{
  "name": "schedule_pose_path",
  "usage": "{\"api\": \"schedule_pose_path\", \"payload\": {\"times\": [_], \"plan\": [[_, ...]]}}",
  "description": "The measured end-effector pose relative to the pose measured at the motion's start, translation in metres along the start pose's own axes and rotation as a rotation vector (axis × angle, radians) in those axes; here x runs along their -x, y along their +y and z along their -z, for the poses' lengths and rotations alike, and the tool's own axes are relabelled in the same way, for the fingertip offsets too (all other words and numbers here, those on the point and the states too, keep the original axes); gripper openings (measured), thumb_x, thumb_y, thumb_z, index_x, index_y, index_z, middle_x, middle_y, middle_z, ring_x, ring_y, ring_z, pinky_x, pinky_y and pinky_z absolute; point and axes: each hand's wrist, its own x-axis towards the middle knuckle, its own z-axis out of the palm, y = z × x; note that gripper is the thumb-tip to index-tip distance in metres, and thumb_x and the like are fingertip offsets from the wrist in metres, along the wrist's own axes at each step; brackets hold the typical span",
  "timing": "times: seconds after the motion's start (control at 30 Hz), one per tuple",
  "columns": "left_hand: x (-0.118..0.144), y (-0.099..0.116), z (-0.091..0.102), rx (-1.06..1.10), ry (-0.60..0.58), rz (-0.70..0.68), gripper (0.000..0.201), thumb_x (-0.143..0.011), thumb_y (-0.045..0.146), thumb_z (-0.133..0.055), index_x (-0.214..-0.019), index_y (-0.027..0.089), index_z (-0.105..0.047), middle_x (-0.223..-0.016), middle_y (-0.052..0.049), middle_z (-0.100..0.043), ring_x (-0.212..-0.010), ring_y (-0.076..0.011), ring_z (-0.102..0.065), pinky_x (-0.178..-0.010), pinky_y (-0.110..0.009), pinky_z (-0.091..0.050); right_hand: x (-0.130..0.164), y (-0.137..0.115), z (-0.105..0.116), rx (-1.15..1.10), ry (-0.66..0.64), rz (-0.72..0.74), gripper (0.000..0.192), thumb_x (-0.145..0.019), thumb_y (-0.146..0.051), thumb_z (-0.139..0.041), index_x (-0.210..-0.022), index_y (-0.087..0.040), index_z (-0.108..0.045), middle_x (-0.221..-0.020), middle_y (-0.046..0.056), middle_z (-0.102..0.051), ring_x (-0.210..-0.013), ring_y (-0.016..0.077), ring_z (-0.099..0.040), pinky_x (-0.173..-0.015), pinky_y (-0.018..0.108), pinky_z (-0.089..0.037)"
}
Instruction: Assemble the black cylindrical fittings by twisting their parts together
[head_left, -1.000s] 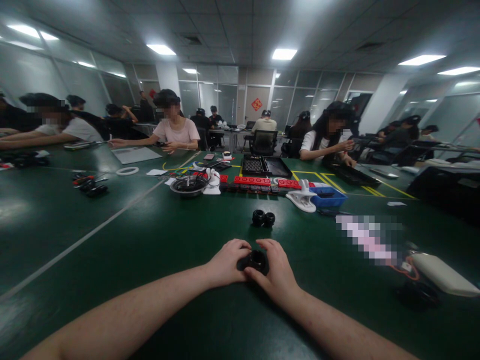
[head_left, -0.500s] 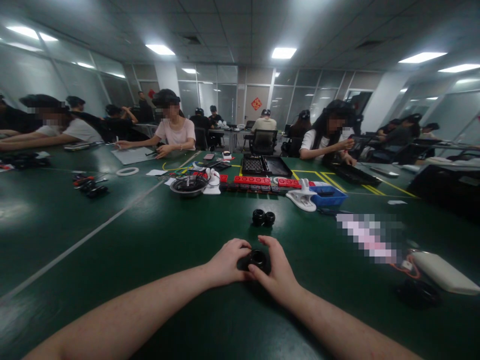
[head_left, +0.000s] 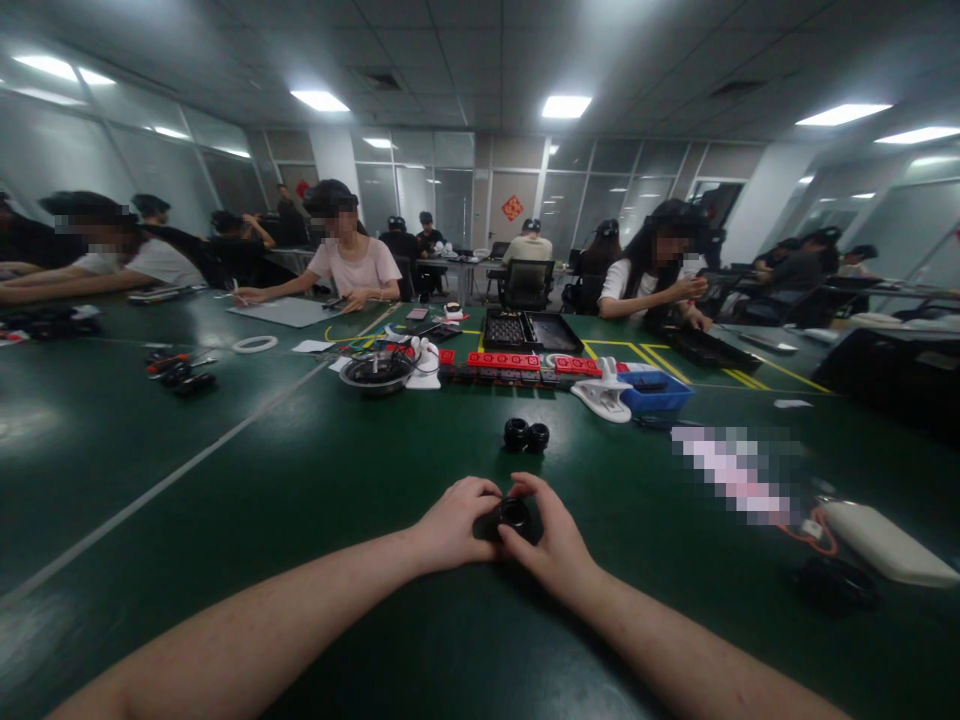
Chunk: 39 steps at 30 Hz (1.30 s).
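The black ring [head_left: 515, 514] sits between both hands, its round opening facing up; whether it rests on the green tabletop [head_left: 337, 480] or is slightly lifted, I cannot tell. The left hand [head_left: 454, 525] wraps the left side of the black ring, its fingers bent and only a little apart from the thumb, with hold of it there; the right hand [head_left: 559, 535] comes in from the right of the black ring, thumb at the near edge and index finger arched at the far edge, spread about as wide as the ring they hold (the other fingers are mostly hidden).

Straight beyond the black ring, a pair of black fittings [head_left: 526, 434] stand side by side; farther beyond it lie red blocks [head_left: 504, 361] in a row; beyond it to the left is a round dish [head_left: 377, 373] of dark cable; beyond it to the right are a white clamp [head_left: 602, 395] and a blue bin [head_left: 655, 392]; well to its right lies a pale pouch [head_left: 885, 540].
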Motion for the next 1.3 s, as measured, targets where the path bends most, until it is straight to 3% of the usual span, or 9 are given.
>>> {"api": "schedule_pose_path", "payload": {"times": [0.1,0.2,0.47,0.67,0.8,0.9,1.03,1.17,1.3], "plan": [[0.0003,-0.0009,-0.0002,-0.004,-0.003,-0.003,0.044,-0.064,0.038,-0.068,-0.104,0.021,-0.057,-0.111,-0.006,-0.050,-0.105,-0.0243,-0.043,-0.091,-0.038,-0.035,0.0012,-0.0018,0.0028,-0.082,-0.100,0.097,0.058,-0.069,-0.011,-0.045,-0.124,-0.022,-0.030,-0.114,0.007,-0.053,-0.109,0.0214,-0.048,-0.095,0.045,-0.034],[0.0003,-0.0017,-0.0002,-0.009,-0.010,-0.001,0.045,-0.065,0.041,-0.067,-0.104,0.021,-0.057,-0.112,-0.007,-0.049,-0.105,-0.0245,-0.042,-0.091,-0.039,-0.035,0.0021,-0.0024,0.0046,-0.073,-0.112,0.123,0.060,-0.072,-0.013,-0.045,-0.127,-0.022,-0.026,-0.124,0.009,-0.047,-0.116,0.0225,-0.042,-0.100,0.047,-0.027],[0.0006,-0.0016,0.0003,-0.034,-0.009,-0.019,0.040,-0.066,0.044,-0.065,-0.097,0.019,-0.059,-0.108,-0.007,-0.051,-0.103,-0.0244,-0.044,-0.090,-0.038,-0.036,-0.0005,0.0002,0.0028,0.031,0.005,0.001,0.054,-0.072,-0.030,-0.058,-0.119,-0.018,-0.036,-0.115,0.012,-0.047,-0.108,0.0257,-0.045,-0.091,0.043,-0.038],[0.0011,-0.0034,-0.0005,-0.024,-0.012,-0.015,0.038,-0.067,0.042,-0.064,-0.097,0.019,-0.058,-0.108,-0.007,-0.050,-0.101,-0.0243,-0.044,-0.088,-0.037,-0.037,-0.0018,-0.0030,0.0017,0.070,0.026,-0.030,0.058,-0.064,-0.030,-0.065,-0.114,-0.018,-0.040,-0.103,0.010,-0.050,-0.096,0.0256,-0.049,-0.082,0.043,-0.043],[0.0007,-0.0043,-0.0016,-0.022,-0.010,-0.012,0.037,-0.067,0.040,-0.065,-0.097,0.020,-0.059,-0.107,-0.006,-0.050,-0.101,-0.0240,-0.044,-0.088,-0.037,-0.037,-0.0021,-0.0028,0.0008,0.048,0.019,-0.019,0.048,-0.066,-0.024,-0.062,-0.109,-0.018,-0.044,-0.095,0.008,-0.053,-0.090,0.0237,-0.052,-0.080,0.041,-0.044],[0.0008,-0.0047,-0.0019,-0.018,-0.006,-0.016,0.042,-0.066,0.038,-0.066,-0.102,0.020,-0.057,-0.109,-0.006,-0.050,-0.103,-0.0240,-0.043,-0.090,-0.037,-0.036,-0.0001,-0.0022,0.0016,-0.029,-0.027,0.069,0.045,-0.069,-0.015,-0.053,-0.112,-0.019,-0.041,-0.102,0.008,-0.054,-0.095,0.0219,-0.052,-0.085,0.041,-0.042],[0.0011,-0.0044,-0.0012,-0.013,-0.009,-0.014,0.048,-0.066,0.040,-0.066,-0.108,0.020,-0.054,-0.113,-0.007,-0.049,-0.106,-0.0244,-0.042,-0.091,-0.038,-0.035,0.0032,-0.0024,0.0042,-0.082,-0.096,0.170,0.060,-0.065,-0.007,-0.044,-0.122,-0.021,-0.033,-0.117,0.008,-0.049,-0.111,0.0226,-0.044,-0.095,0.044,-0.035],[0.0005,-0.0030,-0.0002,-0.013,-0.019,-0.007,0.041,-0.066,0.042,-0.066,-0.099,0.020,-0.058,-0.111,-0.006,-0.050,-0.105,-0.0246,-0.042,-0.091,-0.038,-0.035,0.0024,-0.0017,0.0048,-0.053,-0.043,0.122,0.054,-0.071,-0.013,-0.048,-0.122,-0.020,-0.033,-0.120,0.010,-0.046,-0.113,0.0243,-0.042,-0.095,0.045,-0.035],[0.0002,-0.0017,0.0004,-0.017,-0.011,-0.013,0.039,-0.066,0.042,-0.066,-0.097,0.020,-0.059,-0.108,-0.006,-0.050,-0.103,-0.0247,-0.043,-0.089,-0.039,-0.036,-0.0001,-0.0010,0.0033,0.005,0.028,0.054,0.045,-0.074,-0.021,-0.053,-0.116,-0.019,-0.038,-0.110,0.010,-0.049,-0.104,0.0240,-0.047,-0.089,0.042,-0.040]]}}
